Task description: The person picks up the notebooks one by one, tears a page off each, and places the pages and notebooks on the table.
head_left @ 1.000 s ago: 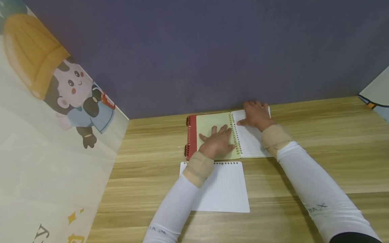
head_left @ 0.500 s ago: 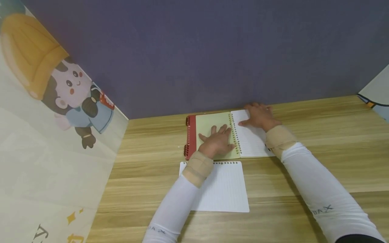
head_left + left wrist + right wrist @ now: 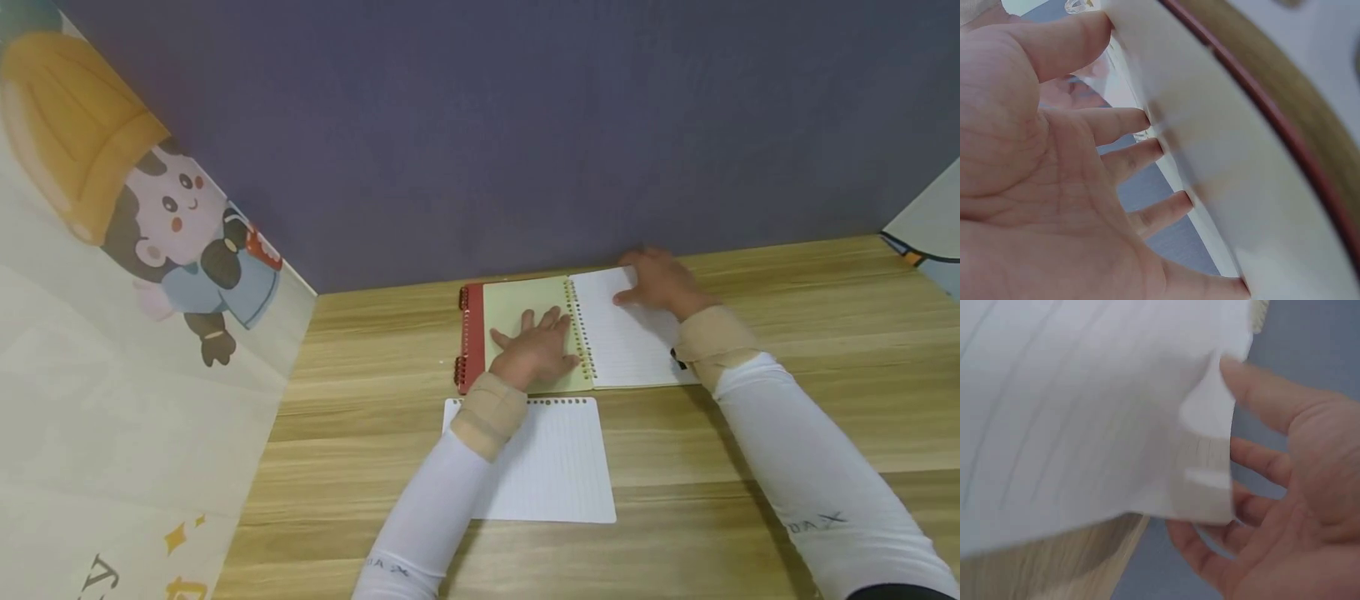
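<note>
An open loose-leaf notebook (image 3: 474,333) lies on the table, its red cover edge and rings at the left. My left hand (image 3: 531,358) rests with spread fingers on its pale yellow-green sheet (image 3: 517,302); the left wrist view has the fingertips (image 3: 1175,203) touching that surface. To the right, my right hand (image 3: 663,283) is at the far right corner of the white lined page (image 3: 611,333). In the right wrist view the thumb lies on the page's face (image 3: 1085,425) and the other fingers pass behind its edge, pinching it. That corner is bent.
A loose lined sheet (image 3: 555,467) with punched holes lies in front of the notebook, partly under the left forearm. A dark blue-grey panel (image 3: 480,142) rises right behind the notebook. The wall at left (image 3: 112,400) bears a cartoon figure.
My right hand has shifted to the right, and more of the white lined page shows, reaching further right. My left hand has stayed in place on the yellow-green sheet.
</note>
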Motion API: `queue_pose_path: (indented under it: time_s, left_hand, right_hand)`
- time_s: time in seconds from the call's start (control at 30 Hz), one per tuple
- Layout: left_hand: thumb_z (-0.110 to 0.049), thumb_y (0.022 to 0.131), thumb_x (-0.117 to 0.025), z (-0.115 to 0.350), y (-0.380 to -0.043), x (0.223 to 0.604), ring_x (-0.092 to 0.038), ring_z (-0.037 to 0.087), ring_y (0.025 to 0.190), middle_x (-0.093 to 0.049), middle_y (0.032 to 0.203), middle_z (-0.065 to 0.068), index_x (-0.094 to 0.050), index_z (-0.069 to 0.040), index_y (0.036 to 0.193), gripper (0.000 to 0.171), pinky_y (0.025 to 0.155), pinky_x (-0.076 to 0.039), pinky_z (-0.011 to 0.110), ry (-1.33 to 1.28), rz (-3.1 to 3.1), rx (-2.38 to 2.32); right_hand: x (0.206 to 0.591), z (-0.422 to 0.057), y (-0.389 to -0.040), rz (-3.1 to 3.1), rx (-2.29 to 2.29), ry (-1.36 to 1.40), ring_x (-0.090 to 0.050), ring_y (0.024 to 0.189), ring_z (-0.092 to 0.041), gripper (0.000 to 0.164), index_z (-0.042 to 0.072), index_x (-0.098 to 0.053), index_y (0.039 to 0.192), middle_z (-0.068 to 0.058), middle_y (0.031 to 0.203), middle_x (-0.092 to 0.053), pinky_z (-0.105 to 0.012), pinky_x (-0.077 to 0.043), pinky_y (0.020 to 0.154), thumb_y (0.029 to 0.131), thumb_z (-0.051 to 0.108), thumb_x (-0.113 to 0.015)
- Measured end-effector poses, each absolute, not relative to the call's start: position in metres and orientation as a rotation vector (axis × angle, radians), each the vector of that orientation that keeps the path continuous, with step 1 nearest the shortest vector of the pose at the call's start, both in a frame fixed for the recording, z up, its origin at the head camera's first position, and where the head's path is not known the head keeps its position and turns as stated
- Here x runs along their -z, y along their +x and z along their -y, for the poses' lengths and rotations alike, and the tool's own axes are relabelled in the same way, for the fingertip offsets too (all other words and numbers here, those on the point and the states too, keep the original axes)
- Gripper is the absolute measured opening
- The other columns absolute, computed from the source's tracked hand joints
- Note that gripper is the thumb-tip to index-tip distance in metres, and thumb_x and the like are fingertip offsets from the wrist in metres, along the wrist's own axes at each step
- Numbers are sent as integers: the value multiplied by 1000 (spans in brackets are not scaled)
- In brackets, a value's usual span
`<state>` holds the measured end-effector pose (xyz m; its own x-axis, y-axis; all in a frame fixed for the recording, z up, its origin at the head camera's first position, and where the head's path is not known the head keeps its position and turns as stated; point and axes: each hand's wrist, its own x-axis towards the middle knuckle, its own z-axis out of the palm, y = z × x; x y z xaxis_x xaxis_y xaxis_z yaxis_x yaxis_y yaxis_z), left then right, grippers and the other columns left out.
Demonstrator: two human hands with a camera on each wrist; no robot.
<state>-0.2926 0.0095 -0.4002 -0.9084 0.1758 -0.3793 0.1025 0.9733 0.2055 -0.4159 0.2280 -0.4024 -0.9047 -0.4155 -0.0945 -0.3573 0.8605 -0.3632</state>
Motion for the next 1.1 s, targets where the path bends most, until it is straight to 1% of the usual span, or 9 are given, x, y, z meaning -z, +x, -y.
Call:
queue_pose_path:
  time_s: [0.13, 0.23, 0.37, 0.43, 0.53, 0.63, 0.83, 1.0, 1.1]
  left_hand:
    - [-52, 103, -51, -10, -293, 400, -1, 30, 162, -6, 174, -10, -17, -31, 165, 74, 113, -10, 83, 198, -2712, -257]
    - [-52, 104, -51, -10, -293, 400, 0, 29, 162, -5, 174, -10, -16, -31, 165, 74, 114, -9, 83, 198, -2710, -257]
    - [-52, 104, -50, -10, -293, 400, 1, 29, 162, -4, 174, -10, -15, -31, 165, 74, 113, -8, 83, 202, -2707, -263]
    - [-52, 104, -51, -10, -293, 400, 1, 29, 162, -4, 174, -9, -15, -31, 165, 74, 113, -7, 83, 202, -2704, -270]
    - [-52, 104, -51, -9, -293, 400, 2, 29, 162, -4, 174, -9, -15, -31, 165, 74, 113, -7, 83, 200, -2699, -269]
    - [-52, 104, -51, -9, -293, 401, 2, 29, 162, -4, 174, -9, -15, -31, 166, 75, 113, -7, 83, 195, -2695, -267]
    - [-51, 104, -51, -10, -292, 402, 2, 30, 161, -4, 174, -9, -14, -30, 166, 75, 113, -7, 84, 203, -2694, -267]
    - [-52, 104, -51, -10, -292, 401, 3, 30, 161, -2, 174, -9, -13, -30, 166, 76, 113, -6, 84, 201, -2689, -264]
    - [-52, 104, -50, -10, -292, 400, 2, 29, 161, -2, 174, -9, -13, -30, 166, 76, 113, -7, 83, 198, -2691, -257]
  right_hand:
    - [399, -246, -414, -2842, 723, -558, -45, 132, -56, 63, -13, -38, 147, -39, 147, -43, -66, -39, 108, 98, 15, -64]
    - [399, -258, -410, -2850, 879, -491, -54, 113, -53, 60, -18, -35, 144, -41, 131, -51, -62, -46, 95, 101, 17, -58]
    - [402, -272, -405, -2837, 984, -428, -55, 84, -37, 46, -16, -52, 121, -31, 99, -57, -42, -46, 71, 103, 26, -57]
    - [403, -277, -401, -2786, 991, -394, -57, 79, -28, 48, -13, -58, 116, -27, 97, -62, -35, -46, 67, 104, 34, -56]
    - [404, -282, -392, -2660, 965, -343, -62, 76, -17, 58, -7, -63, 126, -28, 105, -68, -31, -51, 66, 105, 46, -52]
    - [406, -284, -382, -2551, 971, -320, -69, 82, -15, 70, -8, -52, 142, -29, 121, -67, -34, -58, 70, 105, 50, -49]
    - [416, -290, -372, -2454, 1031, -318, -68, 78, -16, 62, -10, -54, 138, -18, 104, -72, -35, -57, 69, 107, 43, -50]
    - [416, -292, -371, -2441, 1001, -378, -65, 83, -15, 62, -9, -53, 141, -20, 109, -72, -34, -55, 72, 107, 43, -51]
    - [417, -292, -370, -2437, 998, -399, -63, 79, -15, 56, -6, -61, 133, -12, 95, -72, -33, -53, 70, 106, 42, -53]
